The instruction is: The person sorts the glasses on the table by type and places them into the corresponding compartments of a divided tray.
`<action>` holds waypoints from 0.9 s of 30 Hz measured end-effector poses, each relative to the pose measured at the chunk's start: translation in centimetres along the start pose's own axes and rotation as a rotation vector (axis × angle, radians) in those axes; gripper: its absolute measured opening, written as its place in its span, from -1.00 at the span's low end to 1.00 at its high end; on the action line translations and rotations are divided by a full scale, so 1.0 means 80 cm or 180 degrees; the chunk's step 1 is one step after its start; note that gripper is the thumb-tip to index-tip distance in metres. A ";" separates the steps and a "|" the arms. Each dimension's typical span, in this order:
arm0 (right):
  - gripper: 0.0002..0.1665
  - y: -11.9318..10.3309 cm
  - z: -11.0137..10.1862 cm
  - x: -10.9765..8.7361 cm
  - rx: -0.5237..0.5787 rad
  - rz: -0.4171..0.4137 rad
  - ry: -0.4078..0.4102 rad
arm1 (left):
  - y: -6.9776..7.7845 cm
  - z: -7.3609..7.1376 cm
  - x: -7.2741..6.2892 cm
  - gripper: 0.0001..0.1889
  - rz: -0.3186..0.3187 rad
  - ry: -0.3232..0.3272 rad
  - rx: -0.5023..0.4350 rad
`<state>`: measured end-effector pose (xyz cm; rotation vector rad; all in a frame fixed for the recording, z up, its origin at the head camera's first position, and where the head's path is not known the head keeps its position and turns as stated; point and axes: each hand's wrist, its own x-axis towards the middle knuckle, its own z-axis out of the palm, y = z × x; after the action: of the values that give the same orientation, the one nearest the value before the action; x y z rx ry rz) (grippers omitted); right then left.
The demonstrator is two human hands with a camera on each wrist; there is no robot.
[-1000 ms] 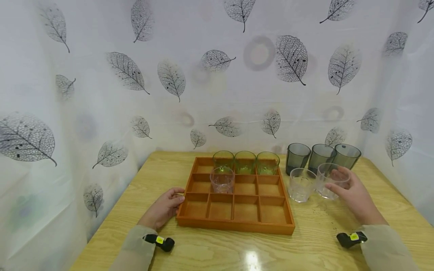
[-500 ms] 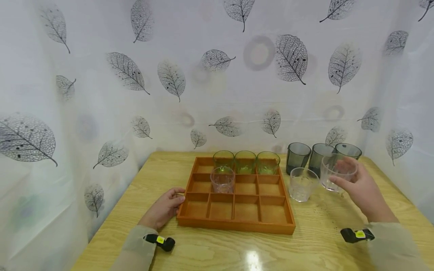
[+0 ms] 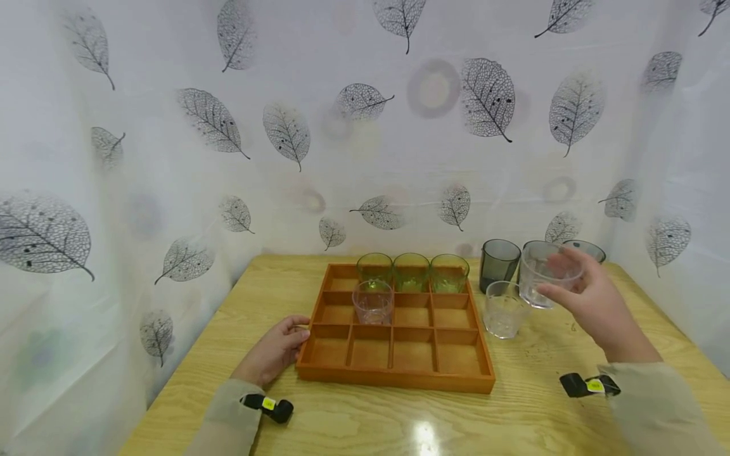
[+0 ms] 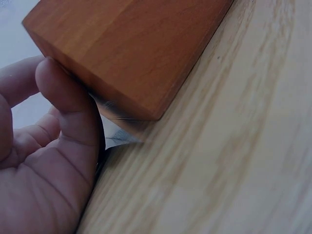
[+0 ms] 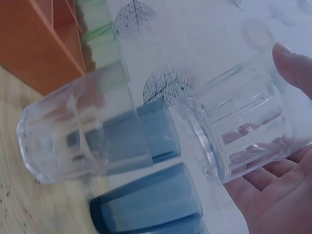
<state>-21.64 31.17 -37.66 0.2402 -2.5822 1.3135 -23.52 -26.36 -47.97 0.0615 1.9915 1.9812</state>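
Note:
My right hand (image 3: 593,304) holds a clear glass (image 3: 547,275) off the table, thumb on the near side and fingers behind. In the right wrist view this glass (image 5: 239,124) appears with its base toward the left. A second clear glass (image 3: 504,310) stands on the table, just left of and below the held one. My left hand (image 3: 276,348) rests against the left wall of an orange-brown wooden divided tray (image 3: 393,379), thumb touching it in the left wrist view. Three green glasses (image 3: 412,272) fill back-row compartments. Another clear glass (image 3: 373,304) sits in the middle row.
Three dark grey glasses (image 3: 499,266) stand at the back right, partly hidden by the held glass and right hand. The light wooden table (image 3: 365,418) meets a leaf-patterned curtain (image 3: 319,190) at its back and sides.
My right hand has lifted the clear glass from the table, up and then leftward, in front of the grey glasses. My left hand and the tray stay put.

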 end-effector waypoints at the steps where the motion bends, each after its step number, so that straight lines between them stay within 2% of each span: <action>1: 0.08 -0.004 0.002 0.001 0.0003 -0.0010 -0.0010 | 0.000 0.000 0.000 -0.50 -0.0002 0.0000 -0.0003; 9: 0.10 -0.031 0.024 0.012 0.0141 -0.0143 -0.0137 | 0.001 -0.001 -0.001 -0.49 0.0017 -0.0032 0.0003; 19: 0.11 -0.050 0.048 0.026 0.0265 -0.0231 -0.0272 | 0.000 -0.001 -0.002 -0.48 0.0028 -0.0052 -0.0001; 27: 0.06 -0.068 0.072 0.035 0.0581 -0.0301 -0.0391 | 0.001 0.000 -0.003 -0.48 0.0022 -0.0034 0.0019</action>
<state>-23.70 23.22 -35.93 0.4835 -2.5134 1.5450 -23.33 -26.40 -47.87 0.0802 1.9934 1.9753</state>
